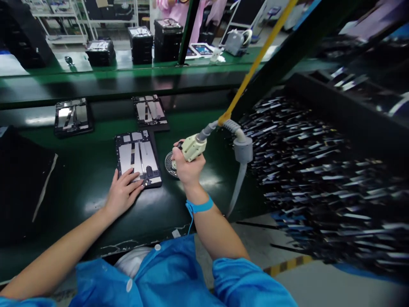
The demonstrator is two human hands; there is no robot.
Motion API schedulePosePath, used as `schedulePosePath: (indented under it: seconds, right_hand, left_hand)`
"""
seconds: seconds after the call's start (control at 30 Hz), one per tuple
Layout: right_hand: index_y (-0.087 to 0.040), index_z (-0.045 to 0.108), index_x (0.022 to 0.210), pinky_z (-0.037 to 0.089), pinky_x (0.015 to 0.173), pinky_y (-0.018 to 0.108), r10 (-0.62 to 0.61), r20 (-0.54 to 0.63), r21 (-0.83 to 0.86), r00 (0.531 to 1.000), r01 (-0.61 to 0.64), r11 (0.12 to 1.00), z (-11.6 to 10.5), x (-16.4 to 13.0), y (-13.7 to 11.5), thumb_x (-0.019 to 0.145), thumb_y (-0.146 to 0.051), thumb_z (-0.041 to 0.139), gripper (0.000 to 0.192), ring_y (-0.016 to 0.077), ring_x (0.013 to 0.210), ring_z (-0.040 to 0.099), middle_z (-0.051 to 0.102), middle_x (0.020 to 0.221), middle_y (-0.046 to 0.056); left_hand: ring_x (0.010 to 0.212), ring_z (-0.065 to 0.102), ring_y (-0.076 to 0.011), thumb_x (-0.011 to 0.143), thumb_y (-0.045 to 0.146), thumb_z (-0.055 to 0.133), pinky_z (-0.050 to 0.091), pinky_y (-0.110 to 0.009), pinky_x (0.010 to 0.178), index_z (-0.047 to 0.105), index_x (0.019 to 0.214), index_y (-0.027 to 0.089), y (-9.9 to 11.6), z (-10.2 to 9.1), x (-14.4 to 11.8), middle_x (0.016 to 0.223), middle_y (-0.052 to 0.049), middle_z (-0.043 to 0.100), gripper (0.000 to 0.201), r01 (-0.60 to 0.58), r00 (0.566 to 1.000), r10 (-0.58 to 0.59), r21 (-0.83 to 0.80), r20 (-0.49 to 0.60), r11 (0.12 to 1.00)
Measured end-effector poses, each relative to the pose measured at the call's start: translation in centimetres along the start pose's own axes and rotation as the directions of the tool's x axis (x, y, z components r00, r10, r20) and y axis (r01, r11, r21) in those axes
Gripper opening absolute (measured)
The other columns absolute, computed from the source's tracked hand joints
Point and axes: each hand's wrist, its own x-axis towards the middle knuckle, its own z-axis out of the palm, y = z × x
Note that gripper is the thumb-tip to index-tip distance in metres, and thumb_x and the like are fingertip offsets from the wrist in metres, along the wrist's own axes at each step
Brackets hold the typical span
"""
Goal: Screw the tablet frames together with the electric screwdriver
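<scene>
Blue smock sleeves (pixel 179 277) fill the bottom of the view, and from them two bare forearms reach onto the dark green bench (pixel 79 179). The left hand (pixel 123 192) lies flat, fingers spread, pressing on the near left corner of an opened tablet chassis (pixel 139 157) that sits face-up just ahead of the person. The right hand (pixel 187 164), with a blue wrist strap (pixel 200 207) round it, is wrapped fully around a cream-coloured powered screwdriver (pixel 191 147) hung from a yellow cord (pixel 255 62), with a grey hose (pixel 239 170) looping off it; the tip is hidden behind the fist, so whether it touches anything I cannot tell. It hovers over a round perforated screw dish (pixel 169 164) just right of the chassis, not over the chassis itself, so by my reckoning the fastening on this unit is not finished. Two more open chassis (pixel 73 116) (pixel 149 110) wait farther back, well apart. Black stacked trays (pixel 168 38) stand on the far shelf, where another person in pink (pixel 191 10) works. A blurred dark rack (pixel 319 170) crowds the right side, close to the hose
</scene>
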Motion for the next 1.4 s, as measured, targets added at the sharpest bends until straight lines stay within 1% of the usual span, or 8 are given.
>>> schedulePosePath:
  seconds: [0.23,0.33,0.43,0.57,0.83,1.13,1.3,1.4]
  right_hand:
    - [-0.02,0.069,0.095,0.063,0.076,0.036,0.027,-0.009,-0.061,1.0,-0.027,0.998,0.0,0.0,-0.4,0.083,-0.035,0.076,0.02,0.0177,0.071,0.073,0.074,0.081,0.002]
    - [-0.021,0.068,0.094,0.063,0.071,0.034,0.028,-0.002,-0.073,1.0,-0.028,0.997,0.2,-0.1,-0.9,0.082,-0.033,0.075,0.017,0.0161,0.066,0.071,0.074,0.078,0.001]
    - [-0.021,0.068,0.092,0.063,0.071,0.034,0.033,0.012,-0.077,0.999,-0.032,0.997,0.3,-0.3,-1.2,0.082,-0.031,0.074,0.015,0.0164,0.067,0.072,0.073,0.077,0.001]
    - [-0.02,0.068,0.09,0.063,0.073,0.035,0.032,0.009,-0.061,0.999,-0.031,0.998,0.5,-0.4,-1.1,0.081,-0.029,0.075,0.014,0.0169,0.066,0.072,0.072,0.075,0.001]
    - [-0.021,0.067,0.091,0.061,0.066,0.033,0.078,0.006,-0.091,0.997,-0.077,0.993,0.3,-0.5,-0.6,0.081,-0.033,0.075,0.019,0.0155,0.06,0.067,0.07,0.071,-0.001]
    - [-0.021,0.066,0.09,0.061,0.065,0.032,0.039,0.009,-0.101,0.999,-0.038,0.994,0.4,-0.3,-1.0,0.082,-0.031,0.074,0.014,0.0143,0.058,0.065,0.067,0.067,-0.003]
    - [-0.023,0.065,0.095,0.052,0.05,0.029,0.021,-0.007,0.034,1.0,-0.021,0.999,1.0,-0.6,-2.5,0.087,-0.032,0.071,0.013,0.012,0.05,0.06,0.066,0.075,-0.002]
    - [-0.027,0.063,0.1,0.052,0.048,0.028,0.015,0.071,0.126,0.997,-0.024,0.992,2.3,-1.9,-3.6,0.089,-0.033,0.07,0.014,0.0112,0.05,0.061,0.068,0.087,-0.001]
  left_hand:
    - [0.135,0.06,-0.0337,0.101,0.023,0.062,0.035,-0.068,0.117,0.075,0.115,0.025,0.3,0.1,-0.4,0.13,-0.01,0.073,0.02,0.008,1.0,-0.007,-0.054,0.022,0.999]
    - [0.135,0.06,-0.0337,0.1,0.022,0.062,0.033,-0.07,0.118,0.075,0.115,0.025,0.2,0.0,-0.4,0.13,-0.009,0.073,0.02,0.014,1.0,-0.012,-0.062,0.027,0.998]
    - [0.136,0.058,-0.034,0.101,0.022,0.061,0.031,-0.072,0.118,0.074,0.118,0.025,0.3,0.0,-0.4,0.132,-0.01,0.072,0.022,0.01,0.999,-0.008,-0.042,0.052,0.999]
    - [0.14,0.054,-0.0353,0.102,0.021,0.058,0.034,-0.073,0.116,0.072,0.123,0.025,0.3,-0.2,-0.6,0.138,-0.01,0.068,0.025,0.015,0.995,-0.011,-0.042,0.102,0.999]
    - [0.14,0.054,-0.0349,0.102,0.023,0.059,0.038,-0.07,0.115,0.072,0.124,0.026,-0.1,0.2,-0.9,0.138,-0.01,0.069,0.025,0.017,0.997,-0.011,-0.079,0.073,0.997]
    - [0.14,0.054,-0.0348,0.103,0.024,0.058,0.036,-0.069,0.117,0.073,0.123,0.025,-0.2,0.1,-0.7,0.137,-0.011,0.069,0.025,0.027,0.997,-0.019,-0.103,0.075,0.994]
    - [0.14,0.054,-0.0347,0.103,0.024,0.057,0.034,-0.07,0.117,0.074,0.121,0.025,0.0,0.5,-0.5,0.137,-0.01,0.069,0.024,0.032,0.998,-0.025,-0.119,0.064,0.992]
    - [0.14,0.055,-0.0337,0.103,0.024,0.058,0.034,-0.068,0.118,0.074,0.12,0.025,0.1,0.6,-0.4,0.136,-0.01,0.069,0.023,0.033,0.998,-0.026,-0.129,0.057,0.991]
